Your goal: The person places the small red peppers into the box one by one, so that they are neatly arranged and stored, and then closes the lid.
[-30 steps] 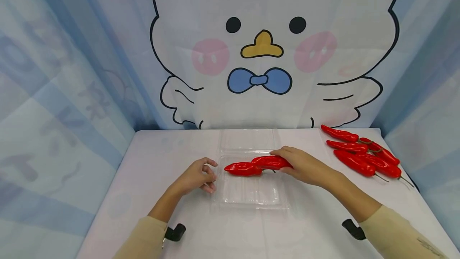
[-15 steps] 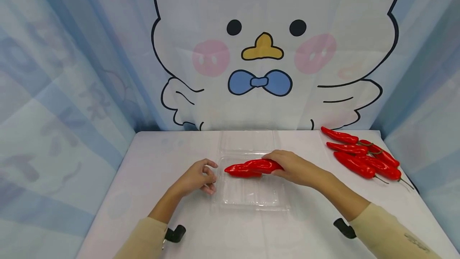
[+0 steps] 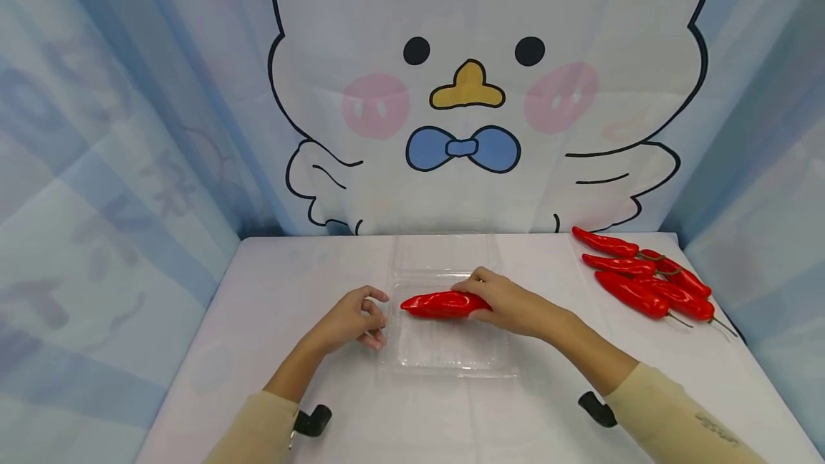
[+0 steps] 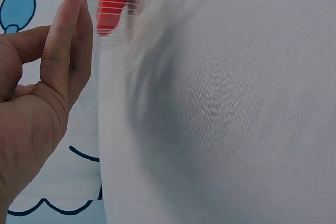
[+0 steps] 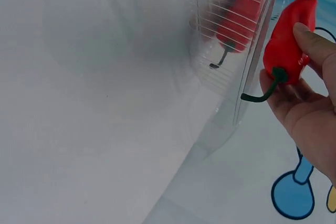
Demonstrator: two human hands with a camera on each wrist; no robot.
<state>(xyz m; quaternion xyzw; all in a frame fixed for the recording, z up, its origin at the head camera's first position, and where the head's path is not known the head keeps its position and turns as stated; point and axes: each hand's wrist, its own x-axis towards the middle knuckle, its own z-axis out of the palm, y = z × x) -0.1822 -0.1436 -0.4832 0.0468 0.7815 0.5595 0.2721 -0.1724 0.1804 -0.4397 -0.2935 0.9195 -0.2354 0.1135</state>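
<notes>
Right hand (image 3: 512,306) grips glossy, tapered red pepper (image 5: 285,45), curved green stem (image 5: 257,98), above tray (image 3: 445,349). Tray: thin clear plastic, rectangular, ribbed walls. Second pepper (image 5: 242,22) inside, seen through ribs. Left hand (image 3: 354,317), fingers loosely bent, just beside tray. Smooth, shiny pepper pile (image 3: 631,293) far right on white, fine-textured counter (image 3: 535,399).

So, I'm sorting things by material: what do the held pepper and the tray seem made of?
Held pepper: glossy, perhaps plastic or foam, given its uniform red and highlights; possibly real. Tray: clear, shiny, probably thin plastic, since another pepper shows through its ribbed wall.
</notes>
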